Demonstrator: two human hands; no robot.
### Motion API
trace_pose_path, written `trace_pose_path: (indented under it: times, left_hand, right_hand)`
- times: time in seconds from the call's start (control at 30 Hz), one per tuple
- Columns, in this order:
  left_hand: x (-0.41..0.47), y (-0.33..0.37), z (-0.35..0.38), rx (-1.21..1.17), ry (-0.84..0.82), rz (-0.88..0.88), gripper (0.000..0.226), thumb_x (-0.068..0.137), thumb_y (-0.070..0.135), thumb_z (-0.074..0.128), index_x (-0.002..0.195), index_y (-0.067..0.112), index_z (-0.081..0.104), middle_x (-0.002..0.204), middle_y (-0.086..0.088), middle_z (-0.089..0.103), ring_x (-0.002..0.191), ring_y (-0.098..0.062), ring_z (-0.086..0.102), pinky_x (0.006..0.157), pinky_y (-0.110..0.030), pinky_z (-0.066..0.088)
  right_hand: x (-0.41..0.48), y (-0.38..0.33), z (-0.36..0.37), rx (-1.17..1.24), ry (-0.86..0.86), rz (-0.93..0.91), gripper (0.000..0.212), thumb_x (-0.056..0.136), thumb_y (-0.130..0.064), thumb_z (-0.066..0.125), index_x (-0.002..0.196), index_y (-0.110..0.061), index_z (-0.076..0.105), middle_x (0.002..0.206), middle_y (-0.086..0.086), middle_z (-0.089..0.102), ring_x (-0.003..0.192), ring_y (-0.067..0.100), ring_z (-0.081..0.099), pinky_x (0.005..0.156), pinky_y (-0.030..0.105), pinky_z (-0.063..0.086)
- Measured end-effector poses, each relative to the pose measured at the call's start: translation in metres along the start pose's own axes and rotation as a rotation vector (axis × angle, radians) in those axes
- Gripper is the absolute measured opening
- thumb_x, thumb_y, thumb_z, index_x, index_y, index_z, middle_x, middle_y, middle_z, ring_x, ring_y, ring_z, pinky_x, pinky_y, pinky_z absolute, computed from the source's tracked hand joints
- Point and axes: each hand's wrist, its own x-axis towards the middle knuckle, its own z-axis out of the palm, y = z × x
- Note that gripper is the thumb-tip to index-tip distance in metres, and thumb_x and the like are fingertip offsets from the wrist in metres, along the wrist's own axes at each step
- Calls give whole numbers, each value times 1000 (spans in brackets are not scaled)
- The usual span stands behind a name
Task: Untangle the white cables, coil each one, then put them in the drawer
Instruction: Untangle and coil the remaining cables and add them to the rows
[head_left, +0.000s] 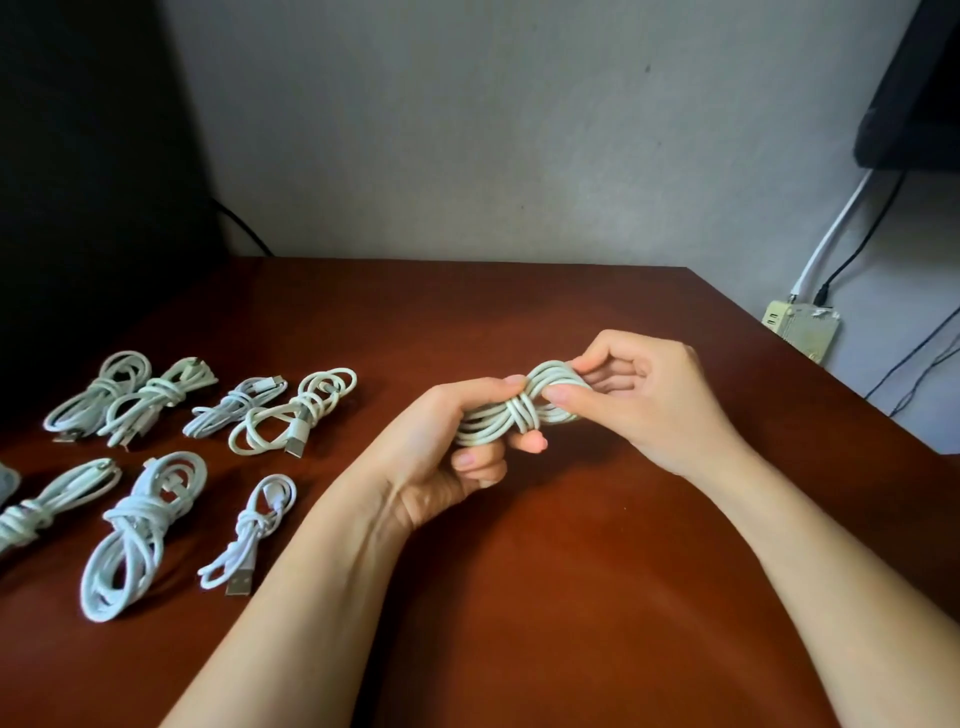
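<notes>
Both hands hold one coiled white cable (519, 410) above the wooden table (571, 545): left hand (447, 457) grips lower loops, right hand (639, 400) pinches the wrap at the upper end. Seven tied cable bundles (140, 530) lie on the table's left side, well apart.

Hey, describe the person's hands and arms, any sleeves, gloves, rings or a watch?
Both are bare. The left hand and right hand wear no gloves, and no rings show on the fingers. Nails are short, with no obvious polish. Neither wrist carries a watch or bracelet, and both forearms are uncovered to the frame's edge: no sleeve in view.
</notes>
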Motion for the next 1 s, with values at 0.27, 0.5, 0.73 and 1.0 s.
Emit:
trace_pose_path:
  times: [0.27, 0.5, 0.73, 1.0]
  left_hand:
    - [1, -1, 2, -8, 45, 29, 26, 94, 18, 45, 85, 6, 66, 62, -15, 63, 28, -5, 21, 41, -19, 16]
    - [1, -3, 4, -35, 51, 48, 21, 94, 19, 47, 88, 7, 64, 62, -14, 63, 30, -6, 23, 41, -18, 18]
    - [3, -4, 4, -59, 34, 83, 22, 95, 20, 47, 82, 11, 63, 61, -13, 60, 30, -5, 23, 43, -18, 17]
    - [3, -3, 4, -149, 28, 29, 22, 93, 20, 48, 80, 8, 61, 60, -15, 61, 28, -3, 22, 38, -15, 19]
  right_hand:
    - [3, 1, 2, 166, -81, 125, 17, 74, -9, 75, 85, 0, 67, 78, 5, 74, 68, 13, 71, 61, 19, 54]
    - [4, -2, 0, 176, -95, 155, 7, 79, -9, 72, 83, -10, 66, 70, -3, 73, 66, 6, 68, 60, 16, 52]
    - [2, -5, 2, 168, -163, 175, 12, 88, -13, 62, 98, -13, 68, 89, 6, 73, 81, 10, 69, 68, 19, 55]
    - [3, -6, -1, 153, -199, 161, 23, 82, -30, 60, 100, -18, 67, 94, 2, 71, 85, 9, 68, 66, 20, 54]
